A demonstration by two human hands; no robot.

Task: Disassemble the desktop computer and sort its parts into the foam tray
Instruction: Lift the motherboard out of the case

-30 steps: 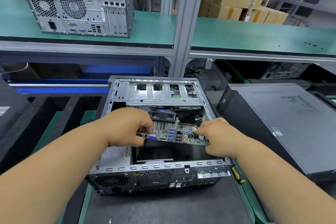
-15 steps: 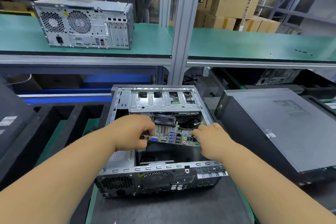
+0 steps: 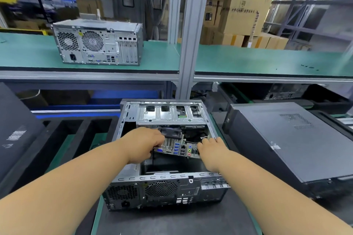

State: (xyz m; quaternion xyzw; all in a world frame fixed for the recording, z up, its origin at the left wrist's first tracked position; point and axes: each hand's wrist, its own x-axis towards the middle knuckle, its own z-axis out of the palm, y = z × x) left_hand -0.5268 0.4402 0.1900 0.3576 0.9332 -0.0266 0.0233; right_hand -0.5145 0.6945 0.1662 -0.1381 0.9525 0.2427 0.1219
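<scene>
Open case [image 3: 166,187] lies on its side on the tabletop [image 3: 172,221]. Motherboard [image 3: 177,148] tilted up inside it. Left hand [image 3: 142,144] grips the board's left edge, fingers curled; right hand [image 3: 211,150] pinches its right edge. Foam tray [image 3: 63,139] left of case.

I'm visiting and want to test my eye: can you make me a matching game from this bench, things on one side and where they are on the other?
Things:
1. motherboard
2. closed grey computer
3. black case
4. drive cage

Places:
A. up on the green shelf
B. lying right of the open chassis
C. held in both hands
D. far end of the open chassis

Pairs: 1-C, 2-A, 3-B, 4-D
</scene>
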